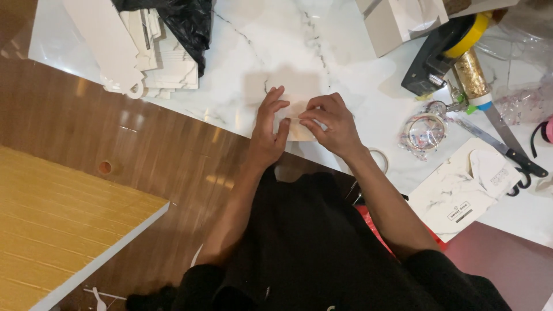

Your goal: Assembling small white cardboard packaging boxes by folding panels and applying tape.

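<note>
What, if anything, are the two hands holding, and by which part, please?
A flat pale card piece on the marble table: left hand presses its left edge, right hand pinches its top edge.

Marble surface. Upper left: stack of white card blanks beside a black bag. Upper right: tape dispenser, gold roll. Right: tape rolls, scissors, marbled flat box. Lower left: yellow board.
</note>
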